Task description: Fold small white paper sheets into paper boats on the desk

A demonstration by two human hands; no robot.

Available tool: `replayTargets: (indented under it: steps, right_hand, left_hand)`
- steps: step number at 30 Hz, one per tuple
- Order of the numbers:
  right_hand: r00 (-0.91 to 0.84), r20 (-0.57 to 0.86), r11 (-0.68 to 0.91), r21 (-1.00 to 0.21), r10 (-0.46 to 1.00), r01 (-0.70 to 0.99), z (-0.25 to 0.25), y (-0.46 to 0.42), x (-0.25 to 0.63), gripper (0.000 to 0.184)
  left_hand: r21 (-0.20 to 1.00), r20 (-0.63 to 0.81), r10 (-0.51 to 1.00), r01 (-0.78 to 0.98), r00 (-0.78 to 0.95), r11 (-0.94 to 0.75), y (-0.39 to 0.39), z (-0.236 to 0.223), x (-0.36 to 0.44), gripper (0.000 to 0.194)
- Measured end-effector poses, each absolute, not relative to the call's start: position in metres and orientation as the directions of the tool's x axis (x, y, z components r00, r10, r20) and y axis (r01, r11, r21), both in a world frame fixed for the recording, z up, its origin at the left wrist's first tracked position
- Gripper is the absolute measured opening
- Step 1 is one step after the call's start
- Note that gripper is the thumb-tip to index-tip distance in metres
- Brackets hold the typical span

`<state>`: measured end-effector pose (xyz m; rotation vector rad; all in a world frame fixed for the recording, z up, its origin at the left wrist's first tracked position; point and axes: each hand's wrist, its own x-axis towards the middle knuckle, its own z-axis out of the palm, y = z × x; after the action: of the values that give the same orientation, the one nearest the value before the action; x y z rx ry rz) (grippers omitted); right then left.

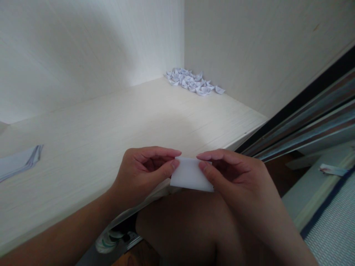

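Observation:
A small white folded paper [190,175] is held between both hands just past the near edge of a pale wooden desk [111,125]. My left hand [144,173] pinches its left edge with thumb and fingers curled. On the other side, my right hand [235,177] pinches the top right corner the same way. The paper hangs in the air above my bare knee [180,225].
A heap of several small folded white paper boats [192,82] lies in the desk's far corner against the white walls. A stack of flat paper sheets [19,160] sits at the desk's left edge. To the right are a sliding-door frame [305,122] and a mat [332,229].

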<state>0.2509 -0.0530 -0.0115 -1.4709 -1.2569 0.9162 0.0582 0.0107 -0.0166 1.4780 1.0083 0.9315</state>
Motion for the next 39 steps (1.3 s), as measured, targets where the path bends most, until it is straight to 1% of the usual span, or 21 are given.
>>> replayTargets:
  steps: [5, 11, 16, 20, 25, 31, 39]
  right_hand:
    - [0.095, -0.045, -0.069, -0.96, 0.994, 0.273, -0.01, -0.051, 0.251, 0.015]
    - [0.065, -0.047, -0.063, -0.964, 0.997, 0.259, -0.009, -0.051, 0.248, 0.016]
    - [0.058, -0.036, -0.05, -0.961, 0.998, 0.273, -0.01, -0.052, 0.249, 0.017]
    - [0.092, -0.029, -0.056, -0.951, 0.995, 0.304, -0.01, -0.052, 0.249, 0.015]
    - [0.135, 0.017, -0.031, -0.938, 0.991, 0.346, -0.012, -0.053, 0.246, 0.018]
    - [0.166, 0.046, -0.021, -0.926, 0.985, 0.378, -0.013, -0.054, 0.242, 0.019]
    - [0.199, 0.08, -0.004, -0.921, 0.977, 0.389, -0.016, -0.054, 0.24, 0.018]
  left_hand:
    - [0.988, 0.019, 0.937, 0.136, 0.35, -0.071, 0.01, -0.018, 0.058, 0.013]
    - [0.987, 0.015, 0.927, 0.146, 0.374, -0.074, 0.009, -0.018, 0.058, 0.013]
    - [0.994, 0.01, 0.919, 0.099, 0.393, -0.053, 0.009, -0.018, 0.058, 0.015]
    - [0.997, 0.002, 0.914, 0.069, 0.406, -0.032, 0.01, -0.019, 0.059, 0.02]
    - [0.997, -0.013, 0.908, 0.077, 0.419, -0.021, 0.012, -0.02, 0.059, 0.02]
    - [1.0, -0.015, 0.888, 0.023, 0.459, 0.005, 0.014, -0.022, 0.056, 0.023]
    - [1.0, -0.011, 0.871, -0.014, 0.492, 0.021, 0.016, -0.025, 0.054, 0.021]
